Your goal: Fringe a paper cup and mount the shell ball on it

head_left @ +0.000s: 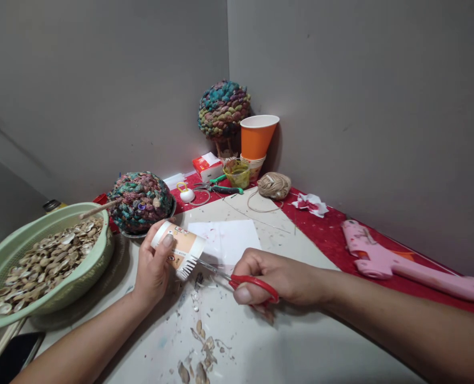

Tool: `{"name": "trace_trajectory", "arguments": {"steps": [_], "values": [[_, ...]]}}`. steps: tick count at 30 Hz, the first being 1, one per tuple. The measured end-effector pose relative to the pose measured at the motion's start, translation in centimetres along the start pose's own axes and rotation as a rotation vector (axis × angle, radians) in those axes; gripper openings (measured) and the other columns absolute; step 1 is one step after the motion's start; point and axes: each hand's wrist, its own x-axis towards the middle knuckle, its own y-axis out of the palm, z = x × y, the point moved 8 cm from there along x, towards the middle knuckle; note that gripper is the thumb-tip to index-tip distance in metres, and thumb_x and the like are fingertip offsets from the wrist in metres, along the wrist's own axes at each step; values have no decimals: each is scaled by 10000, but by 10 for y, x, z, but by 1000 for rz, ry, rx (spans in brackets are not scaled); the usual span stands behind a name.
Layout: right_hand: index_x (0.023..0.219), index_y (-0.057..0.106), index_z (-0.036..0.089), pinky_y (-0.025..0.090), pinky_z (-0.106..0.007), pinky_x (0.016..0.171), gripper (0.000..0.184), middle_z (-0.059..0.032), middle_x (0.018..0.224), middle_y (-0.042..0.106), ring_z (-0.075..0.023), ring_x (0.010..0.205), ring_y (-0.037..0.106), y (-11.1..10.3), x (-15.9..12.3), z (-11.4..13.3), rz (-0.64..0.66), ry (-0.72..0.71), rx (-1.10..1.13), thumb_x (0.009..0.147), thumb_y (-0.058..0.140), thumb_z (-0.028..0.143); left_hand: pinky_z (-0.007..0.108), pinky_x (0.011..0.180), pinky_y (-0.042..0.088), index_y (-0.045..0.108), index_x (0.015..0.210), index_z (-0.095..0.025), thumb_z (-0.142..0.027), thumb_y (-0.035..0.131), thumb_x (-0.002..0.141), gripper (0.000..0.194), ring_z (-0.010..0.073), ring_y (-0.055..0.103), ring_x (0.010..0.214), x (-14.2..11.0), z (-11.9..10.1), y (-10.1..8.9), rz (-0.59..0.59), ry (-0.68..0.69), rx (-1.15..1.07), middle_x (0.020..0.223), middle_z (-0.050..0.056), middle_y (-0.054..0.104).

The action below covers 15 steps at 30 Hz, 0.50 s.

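Observation:
My left hand [156, 265] grips a printed paper cup [180, 242], tilted on its side with the thumb on its outer wall. A row of short cuts forms a fringe along the cup's rim, which faces right. Red-handled scissors [257, 284] are in my right hand [275, 274], fingers wrapped round the loops. The blades reach the fringed rim; whether they are parted is hard to see. Under both hands lies a white sheet of paper [237, 234], and broken shells [205, 352] are scattered nearer to me.
At left stands a green colander [104, 250] full of shells, beside a colourful shell-covered ball [141, 200]. Further back are a ball on a stand [223, 109], an orange cup [259, 138], pliers [227, 189] and twine [274, 185]. A pink glue gun [409, 266] lies right.

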Motion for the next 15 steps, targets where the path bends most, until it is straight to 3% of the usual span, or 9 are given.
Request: {"name": "trace_trajectory", "arguments": {"steps": [15], "values": [[464, 525, 138, 314, -141, 346, 550, 45, 401, 467, -36, 339, 394, 3, -1, 4, -30, 28, -2, 566, 834, 581, 218, 615, 517, 666, 1066, -201, -404, 799, 765, 387, 125, 593, 664, -4, 1, 2, 41, 3, 25, 814, -7, 653]]}}
